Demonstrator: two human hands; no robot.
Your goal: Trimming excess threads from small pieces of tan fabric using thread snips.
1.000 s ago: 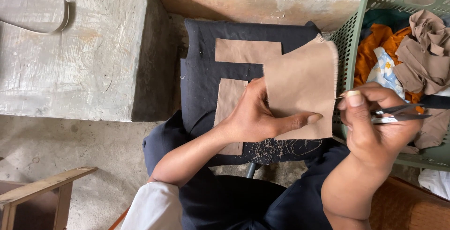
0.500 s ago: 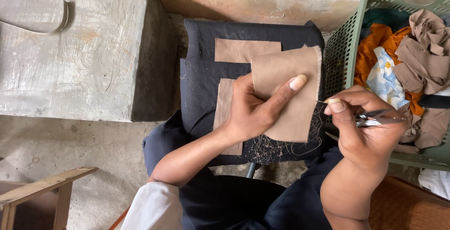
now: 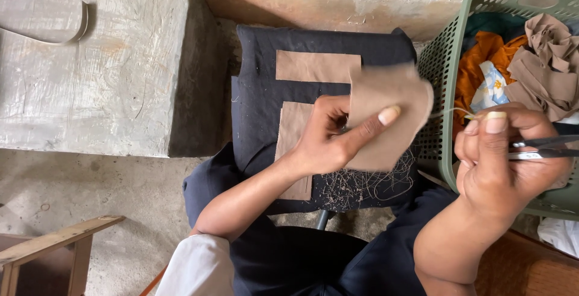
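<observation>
My left hand (image 3: 335,133) grips a tan piece of fabric (image 3: 386,115), thumb on its front, held above a black padded stool (image 3: 259,67); the piece is blurred by motion. My right hand (image 3: 503,157) holds small scissors (image 3: 543,148) with the blades pointing right, and pinches a thin thread (image 3: 452,112) between thumb and forefinger. The thread runs toward the fabric's edge. Two more tan pieces lie on the stool: a flat strip (image 3: 316,66) at the back and another piece (image 3: 295,145) partly under my left hand.
A green plastic basket (image 3: 446,61) with orange, tan and patterned cloth stands at the right. Loose thread clippings (image 3: 368,187) litter the stool's front. A concrete block (image 3: 96,61) is at the left, and a wooden frame (image 3: 54,242) at the lower left.
My left hand turned and shifted the tan fabric; it now looks smaller and blurred. My right hand moved right and up, pulling a thread away from the fabric's edge.
</observation>
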